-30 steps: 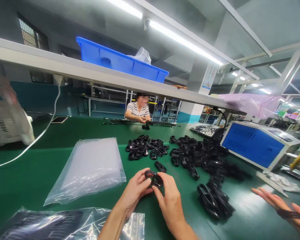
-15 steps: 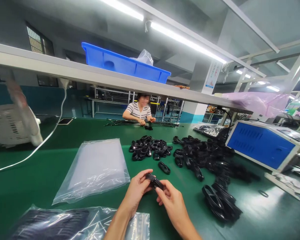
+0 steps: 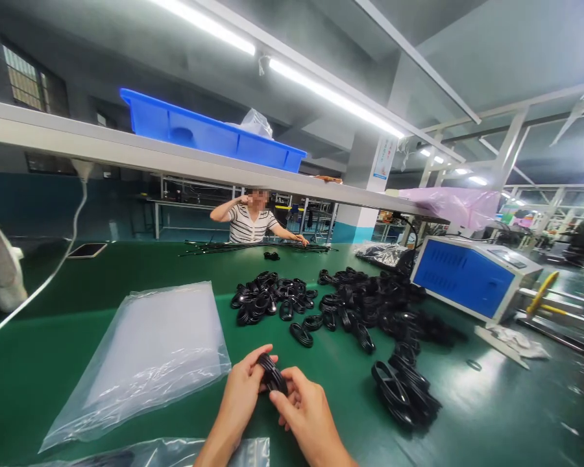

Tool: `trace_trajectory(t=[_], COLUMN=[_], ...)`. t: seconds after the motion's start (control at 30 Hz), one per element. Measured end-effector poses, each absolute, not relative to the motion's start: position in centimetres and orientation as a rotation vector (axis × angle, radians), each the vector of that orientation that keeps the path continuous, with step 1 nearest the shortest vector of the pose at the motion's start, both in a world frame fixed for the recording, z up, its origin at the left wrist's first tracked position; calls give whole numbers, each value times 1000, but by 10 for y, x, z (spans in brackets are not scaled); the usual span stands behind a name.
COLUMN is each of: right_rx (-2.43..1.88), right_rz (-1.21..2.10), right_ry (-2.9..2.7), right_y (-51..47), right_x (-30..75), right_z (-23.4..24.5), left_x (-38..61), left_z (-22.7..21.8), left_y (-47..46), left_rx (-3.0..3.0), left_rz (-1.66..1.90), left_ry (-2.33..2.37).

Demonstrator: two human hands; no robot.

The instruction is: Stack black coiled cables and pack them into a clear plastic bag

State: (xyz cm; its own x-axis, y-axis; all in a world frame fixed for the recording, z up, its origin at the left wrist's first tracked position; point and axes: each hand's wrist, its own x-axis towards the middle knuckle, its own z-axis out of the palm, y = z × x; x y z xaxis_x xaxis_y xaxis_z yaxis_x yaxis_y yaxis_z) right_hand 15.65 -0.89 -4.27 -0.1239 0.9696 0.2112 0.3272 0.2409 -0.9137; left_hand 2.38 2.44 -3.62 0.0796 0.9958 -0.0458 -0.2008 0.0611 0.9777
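A coiled black cable [image 3: 271, 374] is held between both hands, low in the middle of the head view. My left hand [image 3: 243, 386] grips its upper left end, fingers curled round it. At the lower right end, my right hand [image 3: 302, 399] pinches it between thumb and fingers. Just beyond the hands, a single coil [image 3: 301, 335] lies on the green tabletop [image 3: 175, 267]. Behind it sits a small heap of coiled black cables [image 3: 257, 298], and a larger heap [image 3: 379, 298] spreads to the right. Looser black coils [image 3: 403, 392] lie near my right hand.
A stack of clear plastic bags [image 3: 156, 350] lies left. Another bag [image 3: 255, 452] is at the near edge. A blue and white machine [image 3: 462, 275] stands right. Overhead runs a shelf [image 3: 185, 162] with a blue bin [image 3: 209, 136]. A co-worker [image 3: 253, 217] sits opposite by long cables.
My view has turned right and tilted up slightly. Both hands still hold the coil, which now stands steeper. The co-worker has raised one hand to the head and stretched the other arm sideways.
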Motion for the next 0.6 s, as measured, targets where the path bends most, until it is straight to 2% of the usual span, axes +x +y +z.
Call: trace_trajectory(t=[0.6], right_rx=[-1166], right_rz=[1145], right_ry=[-1343], right_y=[-3], right_x=[154], right_z=[-40], left_x=[23], left_z=[-31], left_y=[30], left_rx=[1073], left_rz=[1118], left_ry=[1077])
